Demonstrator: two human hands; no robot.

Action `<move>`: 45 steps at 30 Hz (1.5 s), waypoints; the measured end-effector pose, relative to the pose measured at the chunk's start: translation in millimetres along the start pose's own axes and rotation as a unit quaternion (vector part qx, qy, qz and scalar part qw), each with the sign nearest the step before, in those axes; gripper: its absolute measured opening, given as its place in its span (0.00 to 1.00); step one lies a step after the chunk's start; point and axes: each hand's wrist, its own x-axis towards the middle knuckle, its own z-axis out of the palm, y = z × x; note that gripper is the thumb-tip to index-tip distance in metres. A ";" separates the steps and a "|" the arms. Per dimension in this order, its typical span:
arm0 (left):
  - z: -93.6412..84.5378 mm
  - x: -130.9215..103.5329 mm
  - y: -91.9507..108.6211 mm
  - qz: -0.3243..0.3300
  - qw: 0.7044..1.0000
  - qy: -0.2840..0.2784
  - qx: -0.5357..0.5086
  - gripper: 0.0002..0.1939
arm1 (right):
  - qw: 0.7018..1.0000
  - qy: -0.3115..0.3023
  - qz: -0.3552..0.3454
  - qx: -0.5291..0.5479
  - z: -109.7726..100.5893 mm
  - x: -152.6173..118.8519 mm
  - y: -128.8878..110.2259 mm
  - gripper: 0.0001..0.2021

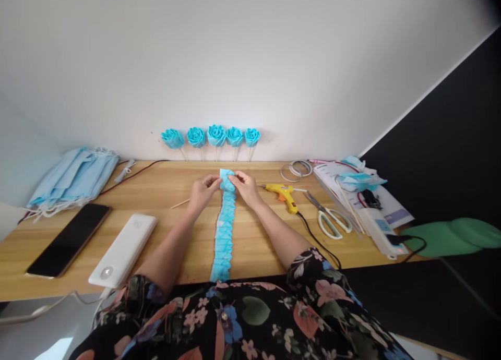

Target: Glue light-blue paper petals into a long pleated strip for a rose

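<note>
A long blue folded strip (224, 229) of mask-like material lies along the wooden table, its pleats overlapping down to the front edge near my body. My left hand (204, 189) pinches the left side of its far end. On the opposite side, my right hand (246, 188) grips the same end between thumb and fingers. A thin wooden stick (180, 204) lies just left of my left hand. To the right of my right hand rests a yellow glue gun (282, 195) with a glue stick in its back.
Several blue flowers (216, 135) on sticks lean against the wall. Face masks (76, 177), a phone (69, 240) and a white power bank (123, 250) lie left. Scissors (331, 219), tape rolls (300, 168), a power strip (380, 234) and a green object (450, 237) are right.
</note>
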 end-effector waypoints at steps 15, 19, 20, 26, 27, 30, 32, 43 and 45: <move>-0.1 -15.9 -2.5 0.025 0.999 0.029 -0.006 0.17 | 0.995 0.010 -0.044 -0.091 3.7 -8.0 3.4 0.20; -1.0 -14.1 -10.5 0.032 0.999 0.032 0.002 0.15 | 0.991 0.017 -0.062 -0.116 4.3 -8.5 4.4 0.19; -1.3 -13.3 -13.0 0.037 0.999 0.036 0.011 0.14 | 0.990 0.015 -0.066 -0.123 4.3 -8.8 4.5 0.19; -4.0 -11.2 -15.5 0.054 0.997 0.046 0.031 0.14 | 0.988 0.003 -0.094 -0.123 1.9 -8.4 6.2 0.18; -4.3 -11.5 -14.1 0.055 0.997 0.048 0.027 0.14 | 0.987 0.003 -0.102 -0.127 1.4 -7.9 6.8 0.17; -5.0 -12.2 -10.2 0.061 0.997 0.054 0.014 0.14 | 0.982 0.004 -0.121 -0.147 0.6 -6.0 8.3 0.14; -5.2 -12.2 -8.1 0.072 0.996 0.058 0.014 0.14 | 0.979 0.008 -0.127 -0.158 1.1 -5.2 8.5 0.13; -3.6 -13.7 3.2 -0.012 0.994 0.063 -0.094 0.23 | 0.992 0.028 -0.060 -0.109 5.8 -13.9 5.5 0.23; -4.9 -11.8 3.0 -0.013 0.990 0.066 -0.122 0.24 | 0.997 0.038 -0.027 -0.064 6.7 -13.8 6.8 0.28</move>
